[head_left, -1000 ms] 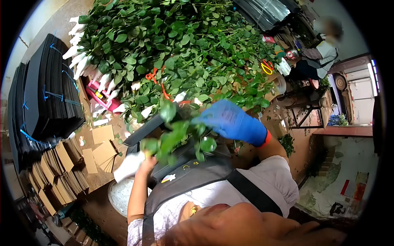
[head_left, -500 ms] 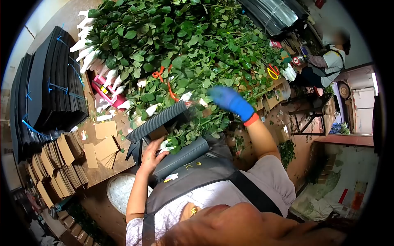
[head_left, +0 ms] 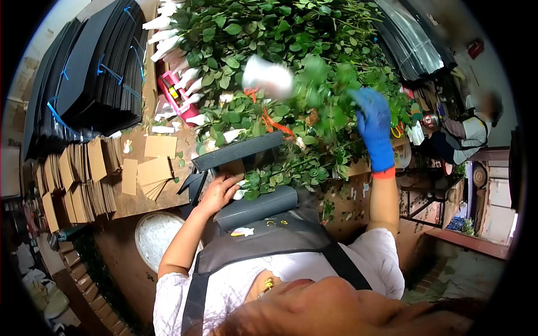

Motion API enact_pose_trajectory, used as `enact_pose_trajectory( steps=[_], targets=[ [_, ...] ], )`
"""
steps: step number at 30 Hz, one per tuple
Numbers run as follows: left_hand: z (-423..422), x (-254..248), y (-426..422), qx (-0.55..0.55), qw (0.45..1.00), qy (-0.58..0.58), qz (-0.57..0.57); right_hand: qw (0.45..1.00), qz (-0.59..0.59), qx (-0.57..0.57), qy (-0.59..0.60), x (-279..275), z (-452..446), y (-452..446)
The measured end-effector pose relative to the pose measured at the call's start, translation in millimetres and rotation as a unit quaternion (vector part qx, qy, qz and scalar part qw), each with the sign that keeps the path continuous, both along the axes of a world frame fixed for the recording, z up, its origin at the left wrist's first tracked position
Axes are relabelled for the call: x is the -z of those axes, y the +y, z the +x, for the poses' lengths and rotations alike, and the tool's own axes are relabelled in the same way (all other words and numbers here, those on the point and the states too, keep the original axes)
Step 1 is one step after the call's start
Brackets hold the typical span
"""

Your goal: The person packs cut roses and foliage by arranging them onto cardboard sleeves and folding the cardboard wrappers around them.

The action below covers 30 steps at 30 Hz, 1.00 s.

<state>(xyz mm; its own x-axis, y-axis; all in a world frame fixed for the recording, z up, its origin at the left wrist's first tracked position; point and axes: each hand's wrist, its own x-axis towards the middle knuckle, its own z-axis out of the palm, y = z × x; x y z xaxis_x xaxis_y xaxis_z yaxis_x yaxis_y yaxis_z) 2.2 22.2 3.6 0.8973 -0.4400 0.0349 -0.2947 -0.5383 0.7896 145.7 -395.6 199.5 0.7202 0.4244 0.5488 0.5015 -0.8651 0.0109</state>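
My right hand (head_left: 373, 123), in a blue glove with a red cuff, is raised over the leafy pile at the right. Its fingers are closed on a rose stem with blurred leaves (head_left: 322, 78); a blurred white-wrapped head (head_left: 268, 77) lies at the stem's left end. My bare left hand (head_left: 218, 195) is low at the left end of an opened black corrugated sheet (head_left: 258, 207). Its fingers and thumb close around the white-wrapped head of a rose (head_left: 240, 190). Green leaves (head_left: 288, 179) from this bunch lie between the sheet's raised sides.
Many leafy roses (head_left: 269, 28) with white-wrapped heads cover the table. A pink holder (head_left: 175, 95) and orange ties (head_left: 274, 123) lie among them. Cardboard pieces (head_left: 154, 172) and black sheet stacks (head_left: 106, 61) stand left. Another person (head_left: 476, 126) is at the far right.
My right hand has moved right and slightly up, now with a wrapped rose in its grip. My left hand stays at the black sheet. The whole view has shifted.
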Motion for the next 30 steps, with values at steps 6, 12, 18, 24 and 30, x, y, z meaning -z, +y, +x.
enact_pose_trajectory(
  steps=[6, 12, 18, 24, 30],
  targets=[
    [1.9, -19.7, -3.3, -0.105, 0.968, 0.213, 0.077, 0.943, -0.159, -0.126, 0.262, 70.6, -53.3, 54.9],
    [-4.9, 15.8, 6.1, -0.078, 0.993, 0.054, -0.076, 0.884, -0.296, -0.069, 0.356, 167.8, -50.9, 52.8],
    [-5.0, 9.9, 2.7, -0.108, 0.975, 0.148, -0.124, 0.796, -0.388, -0.093, 0.455, 154.4, -17.2, 54.1],
    [-7.6, 12.9, 2.6, -0.087, 0.993, 0.051, -0.067, 0.845, -0.253, -0.031, 0.470, 100.1, 31.8, 64.0],
    [-1.8, 3.9, 3.8, -0.053, 0.995, 0.082, -0.008, 0.971, -0.209, -0.054, 0.105, 162.7, 122.6, 97.1]
  ],
)
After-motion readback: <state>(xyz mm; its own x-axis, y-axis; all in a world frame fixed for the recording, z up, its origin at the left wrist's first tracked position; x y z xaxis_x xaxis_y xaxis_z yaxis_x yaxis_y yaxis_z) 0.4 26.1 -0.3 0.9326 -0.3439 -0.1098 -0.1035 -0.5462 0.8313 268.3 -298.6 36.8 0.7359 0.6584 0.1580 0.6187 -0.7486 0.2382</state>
